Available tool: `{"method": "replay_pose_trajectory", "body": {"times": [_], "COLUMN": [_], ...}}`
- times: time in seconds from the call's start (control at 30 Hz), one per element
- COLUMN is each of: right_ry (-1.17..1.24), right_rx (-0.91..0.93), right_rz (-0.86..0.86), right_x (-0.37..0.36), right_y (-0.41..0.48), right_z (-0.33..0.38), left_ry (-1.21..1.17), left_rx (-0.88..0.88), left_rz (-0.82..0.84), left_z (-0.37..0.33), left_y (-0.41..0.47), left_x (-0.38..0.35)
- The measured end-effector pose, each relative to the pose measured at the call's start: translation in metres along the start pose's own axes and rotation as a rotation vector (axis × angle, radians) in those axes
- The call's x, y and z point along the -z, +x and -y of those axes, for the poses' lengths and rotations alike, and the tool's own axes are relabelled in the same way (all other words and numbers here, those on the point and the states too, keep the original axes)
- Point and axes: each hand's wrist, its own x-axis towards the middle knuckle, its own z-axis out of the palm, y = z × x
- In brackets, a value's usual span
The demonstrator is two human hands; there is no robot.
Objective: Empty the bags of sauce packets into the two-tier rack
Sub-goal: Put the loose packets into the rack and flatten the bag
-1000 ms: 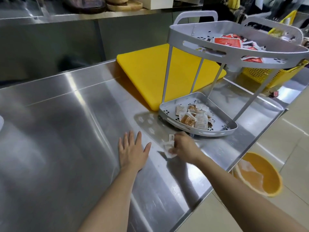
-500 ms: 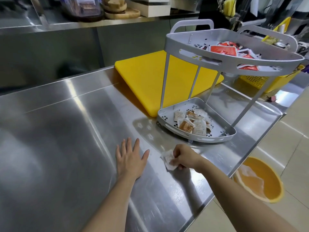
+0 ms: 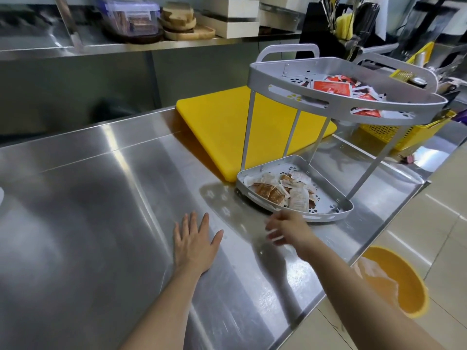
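Your left hand [image 3: 194,246] lies flat on the steel counter [image 3: 88,223], fingers straight and slightly spread. Your right hand [image 3: 288,229] is blurred just in front of the two-tier rack [image 3: 326,218]; I cannot tell whether its fingers pinch anything. Brown and white sauce packets [image 3: 278,192] lie in the lower tray, red packets [image 3: 333,88] in the upper.

Grey two-tier rack [image 3: 340,107] stands upright on a steel counter [image 3: 101,198]. Red packets [image 3: 331,87] lie in the top tier, brown-and-white packets [image 3: 283,192] in the bottom.
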Motion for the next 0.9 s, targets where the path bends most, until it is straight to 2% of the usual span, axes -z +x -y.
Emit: {"method": "replay_pose_trajectory", "body": {"times": [0.07, 0.13, 0.27, 0.33, 0.47, 0.63, 0.7, 0.77, 0.83, 0.9], "right_ry": [-0.194, -0.349, -0.453, -0.484, -0.488, -0.529, -0.519, -0.458, -0.401, -0.376], "right_rx": [-0.042, -0.034, 0.040, 0.087, 0.163, 0.263, 0.292, 0.270, 0.197, 0.134], "right_rz": [0.166, 0.263, 0.374, 0.427, 0.555, 0.737, 0.792, 0.843, 0.891, 0.911], "right_x": [-0.014, -0.033, -0.075, -0.103, -0.171, -0.263, -0.298, -0.327, -0.352, -0.371], "right_y": [-0.006, -0.007, -0.005, -0.005, -0.018, -0.058, -0.077, -0.097, -0.116, -0.133], "right_z": [-0.009, -0.015, -0.010, -0.004, 0.008, 0.014, 0.012, 0.007, 0.000, -0.006], "left_ry": [0.001, -0.015, -0.103, -0.178, -0.241, -0.248, -0.167, -0.114, -0.128, -0.173], "left_rx": [0.000, -0.021, -0.102, -0.066, 0.216, 0.711, 0.941, 1.135, 1.263, 1.310], "left_rz": [0.018, 0.054, 0.125, 0.101, -0.141, -0.425, -0.405, -0.292, -0.189, -0.165], "left_z": [0.000, 0.003, 0.024, 0.044, 0.105, 0.201, 0.229, 0.246, 0.254, 0.255], "left_y": [0.000, -0.001, -0.021, -0.039, -0.087, -0.178, -0.219, -0.258, -0.290, -0.312], "left_x": [0.001, 0.005, 0.021, 0.032, 0.052, 0.072, 0.078, 0.076, 0.067, 0.056]}}
